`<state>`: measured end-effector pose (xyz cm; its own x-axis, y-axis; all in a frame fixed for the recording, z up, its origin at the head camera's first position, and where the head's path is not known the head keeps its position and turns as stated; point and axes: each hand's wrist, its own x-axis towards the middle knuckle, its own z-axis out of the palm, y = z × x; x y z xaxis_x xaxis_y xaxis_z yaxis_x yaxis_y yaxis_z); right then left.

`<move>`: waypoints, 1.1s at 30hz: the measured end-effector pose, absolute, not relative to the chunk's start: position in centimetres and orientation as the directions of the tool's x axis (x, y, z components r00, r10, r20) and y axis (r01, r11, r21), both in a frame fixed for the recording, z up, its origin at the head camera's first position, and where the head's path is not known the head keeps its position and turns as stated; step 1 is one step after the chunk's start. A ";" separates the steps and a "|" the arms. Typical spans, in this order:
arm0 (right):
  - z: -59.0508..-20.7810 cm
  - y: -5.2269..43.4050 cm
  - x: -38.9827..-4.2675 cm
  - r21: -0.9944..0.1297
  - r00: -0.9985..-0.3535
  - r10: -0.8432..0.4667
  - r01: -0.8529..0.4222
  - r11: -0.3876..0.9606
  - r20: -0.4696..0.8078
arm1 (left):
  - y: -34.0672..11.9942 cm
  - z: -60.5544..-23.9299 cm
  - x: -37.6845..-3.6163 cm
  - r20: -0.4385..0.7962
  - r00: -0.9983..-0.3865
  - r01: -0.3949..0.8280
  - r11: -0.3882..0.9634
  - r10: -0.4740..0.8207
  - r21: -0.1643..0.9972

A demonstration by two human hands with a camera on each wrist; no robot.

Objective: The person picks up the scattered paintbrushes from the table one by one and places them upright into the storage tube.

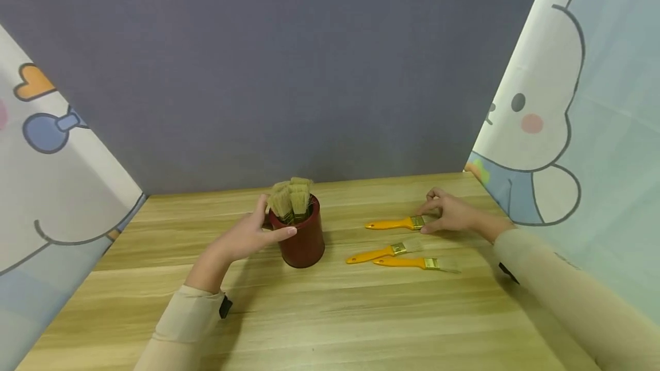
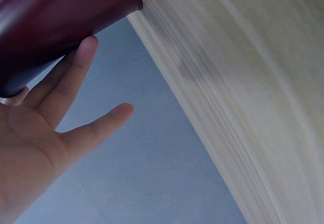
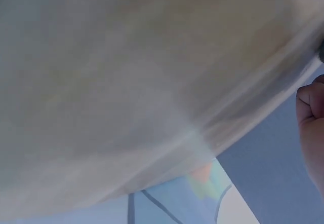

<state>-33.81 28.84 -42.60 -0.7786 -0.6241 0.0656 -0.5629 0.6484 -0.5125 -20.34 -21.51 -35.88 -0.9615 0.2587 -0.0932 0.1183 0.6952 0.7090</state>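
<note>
Your left hand point(image 1: 251, 237) rests straight fingers against the dark red brush cup point(image 1: 303, 236), mid-table, not gripping. Your right hand point(image 1: 450, 212) pinches the bristle end of the farthest yellow-handled paintbrush point(image 1: 396, 223); two more paintbrushes point(image 1: 397, 256) lie just nearer you.

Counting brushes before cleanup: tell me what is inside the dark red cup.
The dark red cup holds several brushes standing bristles up; the tan bristle heads crowd its mouth. Their handles are hidden by the cup wall, so an exact count is unclear. The left hand touches the cup's side.

A yellow-handled brush point(image 1: 397, 223) lies flat on the table, right of an upright dark-red brush-filled cup point(image 1: 304, 236).
</note>
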 end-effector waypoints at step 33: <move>-26.5 13.3 -29.8 -0.686 -0.608 -0.666 -0.701 0.193 0.433 | -21.1 -36.4 -20.6 -0.087 -0.963 0.114 0.680 0.255 0.724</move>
